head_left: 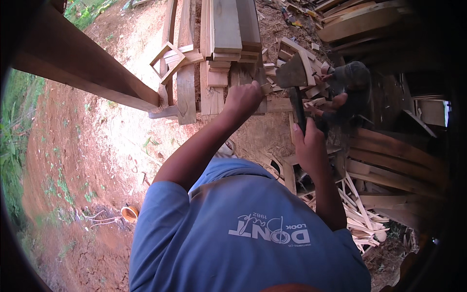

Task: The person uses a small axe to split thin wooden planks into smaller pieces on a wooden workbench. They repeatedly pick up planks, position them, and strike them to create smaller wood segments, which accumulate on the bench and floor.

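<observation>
Black-handled, the hatchet [293, 78] stands right of top centre, my right hand [311, 146] wrapped round its grip, forearm rising from the lower right. My left hand [244, 100] reaches to upper centre, elbow bent, fingers curled round a small wood piece [266, 89]. Stacked boards [227, 31] fill the top centre; a thick post [92, 70] slants across the upper left; another person [354, 78] sits close beyond the blade, upper right.
</observation>
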Motion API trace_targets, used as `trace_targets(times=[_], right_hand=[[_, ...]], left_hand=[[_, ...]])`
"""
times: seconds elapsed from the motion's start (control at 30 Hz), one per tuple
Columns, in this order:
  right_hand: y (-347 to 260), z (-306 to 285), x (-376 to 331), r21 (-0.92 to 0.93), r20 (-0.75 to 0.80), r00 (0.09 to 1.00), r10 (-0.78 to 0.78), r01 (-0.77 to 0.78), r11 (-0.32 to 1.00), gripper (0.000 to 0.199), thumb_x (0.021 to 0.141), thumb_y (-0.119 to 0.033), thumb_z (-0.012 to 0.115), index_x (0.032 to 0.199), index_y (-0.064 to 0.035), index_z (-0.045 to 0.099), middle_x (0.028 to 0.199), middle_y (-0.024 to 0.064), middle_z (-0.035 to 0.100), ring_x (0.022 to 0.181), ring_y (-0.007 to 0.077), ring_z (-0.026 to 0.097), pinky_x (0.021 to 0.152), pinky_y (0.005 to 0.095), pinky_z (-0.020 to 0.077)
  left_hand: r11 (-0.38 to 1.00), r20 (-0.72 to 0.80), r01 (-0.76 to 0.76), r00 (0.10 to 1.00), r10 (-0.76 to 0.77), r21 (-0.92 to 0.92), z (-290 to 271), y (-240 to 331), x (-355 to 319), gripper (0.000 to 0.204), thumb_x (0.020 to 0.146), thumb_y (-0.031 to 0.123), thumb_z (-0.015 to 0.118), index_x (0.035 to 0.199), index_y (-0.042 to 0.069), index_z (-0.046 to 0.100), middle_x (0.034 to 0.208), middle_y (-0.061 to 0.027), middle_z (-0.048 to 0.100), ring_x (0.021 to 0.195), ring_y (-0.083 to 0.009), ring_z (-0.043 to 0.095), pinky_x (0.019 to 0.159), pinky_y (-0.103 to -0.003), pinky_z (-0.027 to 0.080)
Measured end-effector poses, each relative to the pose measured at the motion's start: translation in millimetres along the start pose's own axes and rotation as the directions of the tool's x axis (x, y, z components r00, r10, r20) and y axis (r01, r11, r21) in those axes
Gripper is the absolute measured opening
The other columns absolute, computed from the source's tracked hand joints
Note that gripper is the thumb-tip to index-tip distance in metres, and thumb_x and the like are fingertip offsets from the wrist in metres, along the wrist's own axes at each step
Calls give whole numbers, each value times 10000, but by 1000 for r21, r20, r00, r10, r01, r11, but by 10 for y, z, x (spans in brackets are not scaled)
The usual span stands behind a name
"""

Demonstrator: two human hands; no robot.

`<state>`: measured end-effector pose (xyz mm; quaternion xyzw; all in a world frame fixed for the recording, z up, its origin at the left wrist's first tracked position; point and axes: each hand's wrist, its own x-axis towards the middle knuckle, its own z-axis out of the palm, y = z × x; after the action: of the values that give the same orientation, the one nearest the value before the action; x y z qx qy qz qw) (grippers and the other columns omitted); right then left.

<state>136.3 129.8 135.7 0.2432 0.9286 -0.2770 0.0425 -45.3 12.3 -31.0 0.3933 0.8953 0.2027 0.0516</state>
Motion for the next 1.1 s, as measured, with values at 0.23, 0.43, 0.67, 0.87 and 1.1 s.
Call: trace_targets(times=[0.23,0.43,0.67,0.87,1.1], right_hand=[[-175,-189,62,4,-59,995,-82,82,997,288,1085,-224,586,1046,58,546,816,270,671,810,479,713,701,538,531],[-61,-81,123,-107,158,987,40,-24,994,336,1089,-265,578,1091,70,553,840,300,664,862,508,697,743,544,534],[-566,-401,130,12,94,995,-23,22,1000,324,1081,-260,588,1064,62,557,841,299,669,853,520,685,749,547,529],[129,124,237,-107,126,992,4,9,994,279,1091,-228,575,1054,47,548,800,266,667,818,500,693,716,538,510],[-483,-311,105,38,18,1000,6,-7,999,267,1087,-229,584,1089,38,566,833,270,672,835,482,700,728,524,519]], left_hand=[[996,46,33,999,-29,-81,-165,60,4,203,1022,190,550,956,9,616,764,-185,742,743,-368,773,611,-480,598],[988,14,46,999,-45,-145,-36,6,38,202,1011,179,552,967,-5,623,774,-204,738,746,-405,760,633,-514,596],[982,17,97,995,-95,-163,-65,-13,-16,168,995,153,566,958,-2,618,803,-209,744,754,-408,757,637,-514,596],[986,2,62,998,-63,-156,-43,37,16,147,989,138,565,942,5,605,798,-206,745,728,-394,760,600,-501,594],[992,19,92,996,-90,-85,-53,-4,35,141,982,115,522,932,31,624,802,-189,752,732,-343,773,602,-460,600]])
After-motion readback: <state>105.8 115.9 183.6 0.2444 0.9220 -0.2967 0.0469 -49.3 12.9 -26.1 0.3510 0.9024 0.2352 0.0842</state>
